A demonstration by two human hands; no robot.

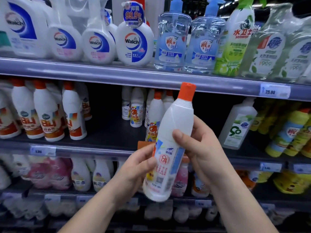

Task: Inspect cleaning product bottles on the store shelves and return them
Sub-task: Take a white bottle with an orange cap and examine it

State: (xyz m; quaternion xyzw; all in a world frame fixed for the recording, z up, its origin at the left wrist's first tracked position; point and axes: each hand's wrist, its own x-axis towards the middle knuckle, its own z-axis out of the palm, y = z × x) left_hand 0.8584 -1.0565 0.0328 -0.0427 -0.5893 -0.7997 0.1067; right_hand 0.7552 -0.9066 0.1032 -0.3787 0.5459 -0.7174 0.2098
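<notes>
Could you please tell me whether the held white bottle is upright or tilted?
Tilted: the white bottle leans, its orange cap up and right of its base, gripped by the left hand and right hand.

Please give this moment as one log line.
step: inspect | bottle: off shelf | left hand: grips | right hand: grips

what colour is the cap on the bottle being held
Orange, on the orange screw cap of the white plastic bottle, clearest in the head view.
</notes>
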